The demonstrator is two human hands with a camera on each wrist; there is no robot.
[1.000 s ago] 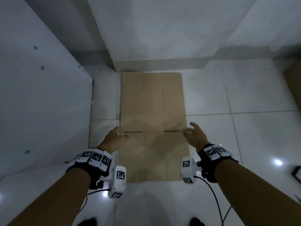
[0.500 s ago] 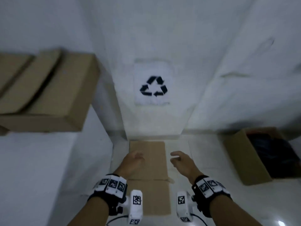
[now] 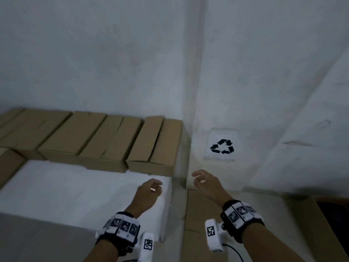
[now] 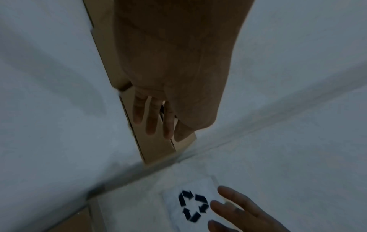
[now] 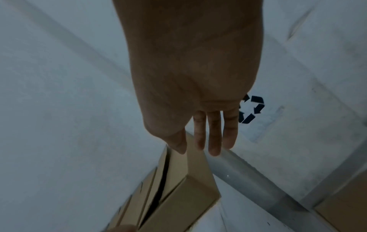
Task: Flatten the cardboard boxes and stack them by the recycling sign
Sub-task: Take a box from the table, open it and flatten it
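A flattened cardboard sheet [image 3: 196, 222] lies on the floor below the recycling sign [image 3: 222, 146] on the wall. Several closed brown boxes stand in a row on a white table [image 3: 62, 188]; the rightmost box [image 3: 160, 146] is nearest the sign. My left hand [image 3: 155, 187] hovers over the table's right end, just in front of that box, fingers relaxed and empty. My right hand [image 3: 198, 178] hangs in the air between the box and the sign, also empty. The left wrist view shows my left hand's straight fingers [image 4: 152, 119] before the box [image 4: 158, 149]. In the right wrist view my right hand's fingers [image 5: 213, 138] are spread.
An open brown box [image 3: 309, 229] with dark contents stands on the floor at the right. More boxes [image 3: 7, 165] sit at the table's left edge. White walls meet in a corner behind the boxes. The flat sheet fills the floor between table and open box.
Both hands have left the flat cardboard on the floor and risen to table height, empty. The view has swung up and left, bringing the row of boxes into sight.
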